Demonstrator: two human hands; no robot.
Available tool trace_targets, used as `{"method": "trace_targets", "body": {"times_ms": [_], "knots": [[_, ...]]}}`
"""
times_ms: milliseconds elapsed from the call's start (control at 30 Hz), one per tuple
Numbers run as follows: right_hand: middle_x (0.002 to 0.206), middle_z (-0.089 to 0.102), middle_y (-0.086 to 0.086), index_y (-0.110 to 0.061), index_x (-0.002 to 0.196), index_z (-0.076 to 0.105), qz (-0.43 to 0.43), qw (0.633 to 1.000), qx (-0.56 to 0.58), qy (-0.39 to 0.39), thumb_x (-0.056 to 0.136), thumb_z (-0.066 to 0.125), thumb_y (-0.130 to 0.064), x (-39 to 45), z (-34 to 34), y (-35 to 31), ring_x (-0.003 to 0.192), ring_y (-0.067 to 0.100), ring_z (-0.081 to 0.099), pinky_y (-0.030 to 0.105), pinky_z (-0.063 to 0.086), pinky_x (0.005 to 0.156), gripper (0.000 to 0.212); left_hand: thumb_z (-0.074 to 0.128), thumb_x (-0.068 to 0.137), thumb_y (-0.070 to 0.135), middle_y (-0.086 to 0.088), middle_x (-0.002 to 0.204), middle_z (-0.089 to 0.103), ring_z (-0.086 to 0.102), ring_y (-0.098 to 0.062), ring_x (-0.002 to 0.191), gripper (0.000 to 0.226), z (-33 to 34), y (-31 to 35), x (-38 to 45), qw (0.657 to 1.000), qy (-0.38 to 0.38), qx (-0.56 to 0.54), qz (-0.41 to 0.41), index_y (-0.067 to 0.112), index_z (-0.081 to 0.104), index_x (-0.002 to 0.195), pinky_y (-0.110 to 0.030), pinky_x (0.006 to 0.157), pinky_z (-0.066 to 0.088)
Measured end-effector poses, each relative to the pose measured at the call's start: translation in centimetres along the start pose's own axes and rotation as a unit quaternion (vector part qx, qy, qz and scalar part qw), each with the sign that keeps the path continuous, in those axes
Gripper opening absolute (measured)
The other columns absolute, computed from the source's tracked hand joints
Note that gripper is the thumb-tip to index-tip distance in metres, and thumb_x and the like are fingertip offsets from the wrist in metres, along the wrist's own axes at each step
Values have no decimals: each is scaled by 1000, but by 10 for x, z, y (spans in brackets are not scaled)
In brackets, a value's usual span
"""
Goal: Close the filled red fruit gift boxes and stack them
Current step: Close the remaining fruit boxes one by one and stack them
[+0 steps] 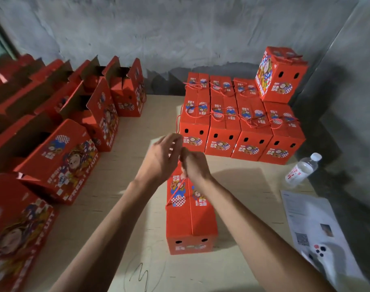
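Box (191,218) at lower centre of frame sits closed on the table (137,228); your left hand (160,159) and right hand (193,167) both pinch its cord handle (175,192), seemingly to seat it before stacking.

Closed box (191,218): printed red cardboard, smooth, slight sheen; handle cord (175,192) twisted red-white rope. Open boxes (59,163): same red print outside, raw brown corrugated card inside flaps. Counter (137,239): pale wood, matt, pencil-marked. Wall (179,32): rough grey plaster, blotchy. Water bottle (303,169): clear glossy plastic. Sheet (310,220): white printed paper
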State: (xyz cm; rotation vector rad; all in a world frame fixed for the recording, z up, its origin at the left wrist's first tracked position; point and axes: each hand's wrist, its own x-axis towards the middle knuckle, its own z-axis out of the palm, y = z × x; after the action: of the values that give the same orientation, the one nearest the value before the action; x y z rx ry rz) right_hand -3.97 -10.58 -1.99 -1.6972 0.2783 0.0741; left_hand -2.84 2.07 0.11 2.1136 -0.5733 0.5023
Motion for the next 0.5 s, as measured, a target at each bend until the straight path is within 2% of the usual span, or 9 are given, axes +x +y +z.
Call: {"method": "trace_targets", "body": {"times_ms": [67,167,233,300,400,500], "knots": [[60,44,11,-13,71,57,-5,998,11,57,94,49,-35,12,-14,-9,53,18,44,32,36,54,33,49,107,36,-2,124,64,62,-11,109,32,6,-2,-10,999,-30,-1,-36,14,57,130,-39,90,56],[60,29,3,-14,71,47,-31,993,35,105,88,50,-29,36,-40,-36,50,16,27,22,30,45,23,59,96,60,1,151,45,39,-10,139,72,16,-1,-23,985,-157,3,-70,19,37,151,-39,115,39],[65,23,3,-15,75,45,-47,989,75,117,87,51,-26,53,-60,-64,55,17,21,19,32,40,17,70,81,73,3,160,31,25,-8,149,102,24,7,-26,974,-211,-26,-76,24,25,158,-39,122,30],[64,25,3,-14,79,47,-66,984,94,137,85,52,-26,68,-83,-96,54,16,22,20,32,41,14,76,68,78,7,166,18,13,-9,154,123,35,16,-17,974,-219,-19,-45,28,13,161,-40,125,25],[55,28,-2,-13,73,47,-110,976,102,156,84,53,-27,85,-114,-149,46,15,25,23,33,42,19,76,67,78,9,170,5,4,-12,157,130,52,31,16,984,-168,50,5,27,3,162,-36,121,20],[47,39,-5,-13,67,54,-151,971,94,161,88,52,-23,99,-140,-193,35,12,35,26,38,44,23,77,79,58,-3,170,7,8,-22,156,112,79,45,62,990,-124,58,22,17,13,162,-47,121,27]]}}
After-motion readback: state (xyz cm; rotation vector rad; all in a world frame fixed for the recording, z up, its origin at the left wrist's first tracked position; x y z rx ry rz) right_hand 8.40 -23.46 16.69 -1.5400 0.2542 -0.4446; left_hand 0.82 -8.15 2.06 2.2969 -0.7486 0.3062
